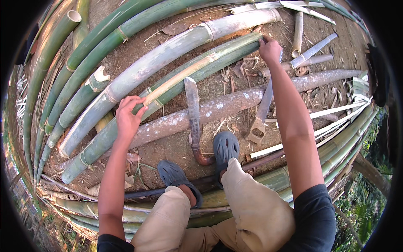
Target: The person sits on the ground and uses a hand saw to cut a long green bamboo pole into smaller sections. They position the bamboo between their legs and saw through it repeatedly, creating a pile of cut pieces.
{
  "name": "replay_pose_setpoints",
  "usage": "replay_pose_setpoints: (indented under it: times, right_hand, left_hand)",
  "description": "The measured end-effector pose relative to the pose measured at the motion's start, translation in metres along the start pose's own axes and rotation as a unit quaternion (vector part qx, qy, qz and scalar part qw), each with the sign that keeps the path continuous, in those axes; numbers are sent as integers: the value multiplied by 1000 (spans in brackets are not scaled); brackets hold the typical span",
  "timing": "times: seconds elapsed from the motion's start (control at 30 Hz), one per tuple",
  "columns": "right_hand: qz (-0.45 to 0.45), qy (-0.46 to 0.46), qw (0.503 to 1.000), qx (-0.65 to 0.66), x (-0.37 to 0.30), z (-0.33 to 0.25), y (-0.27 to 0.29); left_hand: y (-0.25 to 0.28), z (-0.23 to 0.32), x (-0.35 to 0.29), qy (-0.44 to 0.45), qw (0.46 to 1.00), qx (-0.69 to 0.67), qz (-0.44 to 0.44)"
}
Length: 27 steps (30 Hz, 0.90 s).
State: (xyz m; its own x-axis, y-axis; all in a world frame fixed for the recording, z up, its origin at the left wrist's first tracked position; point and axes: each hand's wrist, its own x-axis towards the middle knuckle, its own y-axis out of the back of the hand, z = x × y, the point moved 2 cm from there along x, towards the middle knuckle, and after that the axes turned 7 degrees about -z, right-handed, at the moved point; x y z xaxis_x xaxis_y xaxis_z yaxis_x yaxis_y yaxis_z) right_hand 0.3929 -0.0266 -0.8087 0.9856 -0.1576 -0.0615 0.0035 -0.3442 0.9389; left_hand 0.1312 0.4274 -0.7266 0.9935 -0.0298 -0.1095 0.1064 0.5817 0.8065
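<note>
1. Head view: left hand (128,117) and right hand (270,50) each clench the same green bamboo pole (176,86), lying across a grey log (235,103) on bare ground (176,147).
2. Machete (193,117) and handsaw (260,113) rest untouched nearby; the pole looks uncut.

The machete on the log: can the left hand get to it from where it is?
Probably yes. The machete lies bare just beside the left hand, nothing between them, though that hand grips a bamboo pole.

soft, even daylight, few hard shadows; sharp centre, strong fisheye bending, black corners, perhaps slightly blurred rim.
</note>
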Motion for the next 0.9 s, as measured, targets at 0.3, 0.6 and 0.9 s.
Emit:
replay_pose_setpoints:
  times: [0.3,0.6,0.9]
  right_hand:
    - [-51,38,996,-57,-14,-17,12]
    - [-56,62,993,-89,-8,-4,8]
    - [-54,113,984,-129,-3,-3,6]
  left_hand:
    - [-3,61,2,-96,948,288,-93]
    - [-62,83,30,-41,971,224,-72]
    - [-83,100,112,-28,996,75,36]
